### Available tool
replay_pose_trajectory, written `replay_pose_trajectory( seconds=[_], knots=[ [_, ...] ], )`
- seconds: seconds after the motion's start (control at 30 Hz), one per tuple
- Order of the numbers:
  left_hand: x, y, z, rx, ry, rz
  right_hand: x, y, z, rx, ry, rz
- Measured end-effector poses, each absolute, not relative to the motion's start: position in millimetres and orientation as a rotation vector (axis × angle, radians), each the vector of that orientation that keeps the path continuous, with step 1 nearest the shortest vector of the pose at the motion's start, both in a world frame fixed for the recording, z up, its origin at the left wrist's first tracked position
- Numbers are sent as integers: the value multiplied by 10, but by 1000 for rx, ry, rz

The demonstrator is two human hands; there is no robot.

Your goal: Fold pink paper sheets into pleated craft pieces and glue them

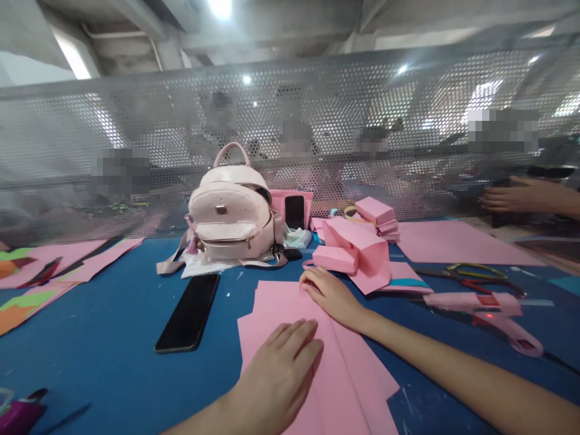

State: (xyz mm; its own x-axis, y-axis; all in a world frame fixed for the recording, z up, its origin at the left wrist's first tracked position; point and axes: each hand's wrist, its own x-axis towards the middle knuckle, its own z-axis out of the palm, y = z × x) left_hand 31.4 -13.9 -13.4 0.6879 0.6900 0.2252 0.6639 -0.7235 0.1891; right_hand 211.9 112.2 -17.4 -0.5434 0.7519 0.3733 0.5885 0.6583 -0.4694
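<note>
Several overlapping sheets of pink paper (pixel 335 368) lie on the blue table in front of me, with a lengthwise crease or edge running along the top one. My left hand (pixel 283 368) rests flat on the sheets, its fingers stretched out and pointing away to the right. Farther up, my right hand (pixel 333 296) has its fingers curled and pressed together at the far edge of the pink paper. The fingertips there are partly hidden. Just beyond that hand lie folded pink paper boxes (pixel 335 260).
A black phone (pixel 188 314) lies left of the paper, before a pale pink backpack (pixel 233 211). At right are scissors (pixel 471 275) and a pink glue gun (pixel 489 305) with a cord. A perforated metal screen (pixel 181 115) stands behind. Another person's hand (pixel 525 196) shows far right.
</note>
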Motion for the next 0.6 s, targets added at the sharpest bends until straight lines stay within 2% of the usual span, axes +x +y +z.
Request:
replay_pose_trajectory(
  seconds=[0.6],
  knots=[
    [340,-211,-94,2761,1164,522,2123,1109,-203,-1075,-2261,476]
  ],
)
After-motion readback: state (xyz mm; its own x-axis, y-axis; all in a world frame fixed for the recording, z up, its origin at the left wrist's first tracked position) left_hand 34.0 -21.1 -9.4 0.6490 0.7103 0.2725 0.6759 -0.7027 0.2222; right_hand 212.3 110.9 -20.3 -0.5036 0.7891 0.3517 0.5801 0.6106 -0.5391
